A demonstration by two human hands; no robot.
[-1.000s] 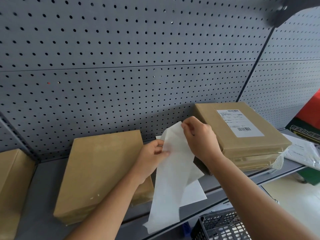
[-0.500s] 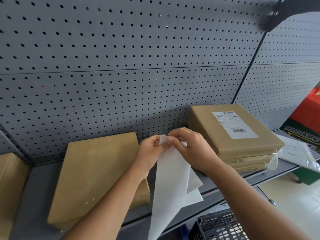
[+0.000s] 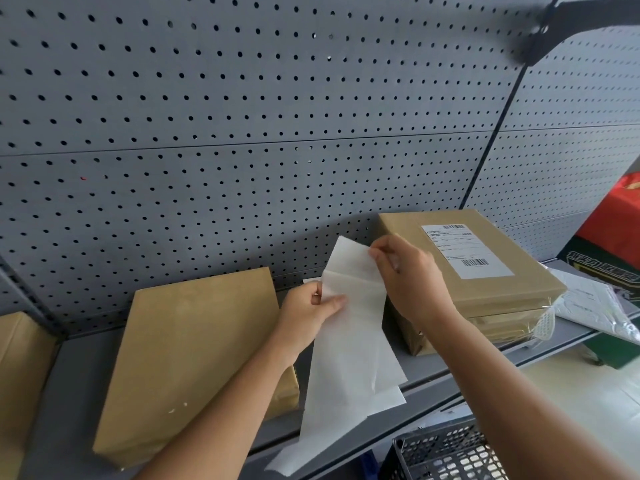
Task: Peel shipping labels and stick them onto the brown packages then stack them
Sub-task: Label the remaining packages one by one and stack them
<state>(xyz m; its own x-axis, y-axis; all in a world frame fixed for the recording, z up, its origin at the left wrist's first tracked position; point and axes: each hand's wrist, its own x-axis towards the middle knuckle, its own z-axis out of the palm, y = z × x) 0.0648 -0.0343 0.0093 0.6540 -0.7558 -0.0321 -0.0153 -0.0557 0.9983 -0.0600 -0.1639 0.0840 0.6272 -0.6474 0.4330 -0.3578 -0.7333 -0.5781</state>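
left hand (image 3: 311, 311), right hand (image 3: 410, 275), pinching label strip (image 3: 349, 341)

Bare shelf (image 3: 65, 382) left of the unlabelled package (image 3: 194, 358); pegboard (image 3: 242, 133) blocks behind; labelled stack (image 3: 478, 271) crowds right.

Grey shelf (image 3: 76, 393): bare brown package (image 3: 194, 358) left, labelled package stack (image 3: 485, 271) right.
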